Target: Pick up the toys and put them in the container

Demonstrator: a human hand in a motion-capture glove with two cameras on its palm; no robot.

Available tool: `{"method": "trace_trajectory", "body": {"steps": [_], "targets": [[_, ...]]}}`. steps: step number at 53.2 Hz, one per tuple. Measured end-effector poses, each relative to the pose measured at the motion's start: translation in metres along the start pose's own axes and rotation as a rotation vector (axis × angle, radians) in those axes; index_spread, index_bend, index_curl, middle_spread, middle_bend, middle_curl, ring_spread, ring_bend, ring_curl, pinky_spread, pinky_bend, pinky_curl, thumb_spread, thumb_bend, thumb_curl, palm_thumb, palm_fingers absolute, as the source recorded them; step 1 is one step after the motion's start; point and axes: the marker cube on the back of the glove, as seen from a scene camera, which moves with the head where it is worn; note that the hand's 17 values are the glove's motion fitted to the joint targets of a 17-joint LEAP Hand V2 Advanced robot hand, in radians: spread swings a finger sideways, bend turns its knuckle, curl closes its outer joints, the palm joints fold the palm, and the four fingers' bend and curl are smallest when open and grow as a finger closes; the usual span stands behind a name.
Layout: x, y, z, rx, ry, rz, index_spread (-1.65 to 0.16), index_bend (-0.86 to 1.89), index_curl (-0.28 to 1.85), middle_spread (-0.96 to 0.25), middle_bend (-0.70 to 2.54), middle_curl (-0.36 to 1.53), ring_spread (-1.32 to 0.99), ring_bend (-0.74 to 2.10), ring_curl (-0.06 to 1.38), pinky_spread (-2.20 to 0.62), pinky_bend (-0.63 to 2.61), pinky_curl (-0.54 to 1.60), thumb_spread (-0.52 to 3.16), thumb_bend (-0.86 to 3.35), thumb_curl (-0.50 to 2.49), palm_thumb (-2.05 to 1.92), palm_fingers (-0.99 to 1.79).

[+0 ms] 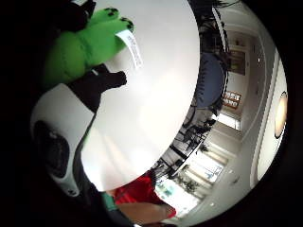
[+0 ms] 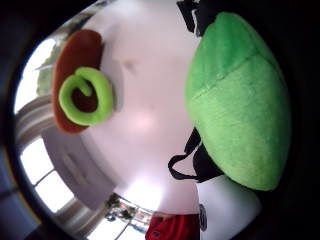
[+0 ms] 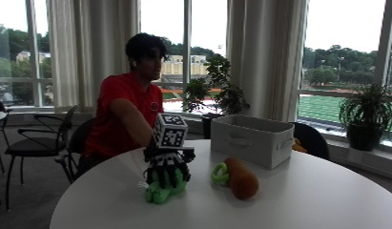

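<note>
- gloved right hand (image 3: 165,171) curls down over the green plush toy (image 3: 159,191) on the white table (image 3: 310,200), fingers wrapped round it.
- white container (image 3: 251,139) sits beyond the brown toy (image 3: 241,178), toward the window side, away from the person.

Daylight pours through the tall windows (image 3: 164,52) behind, leaving the person backlit and dim, glare sheening the white tabletop (image 3: 310,200), and both palm views bend strongly at their dark edges.
</note>
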Motion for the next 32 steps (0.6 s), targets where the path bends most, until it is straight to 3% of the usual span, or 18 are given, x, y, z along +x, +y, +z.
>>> {"method": "trace_trajectory", "body": {"steps": [16, 32], "targets": [[0.013, -0.002, -0.001, 0.125, -0.118, 0.004, -0.43, 0.19, 0.34, -0.36, 0.44, 0.40, -0.34, 0.63, 0.40, -0.23, 1.14, 0.28, 1.25, 0.15, 0.56, 0.60, 0.63], [0.007, 0.035, -0.025, 0.201, -0.064, -0.031, -0.45, 0.34, 0.48, -0.44, 0.53, 0.50, -0.45, 0.62, 0.41, -0.29, 1.03, 0.28, 0.96, 0.14, 0.73, 0.73, 0.79]]}}
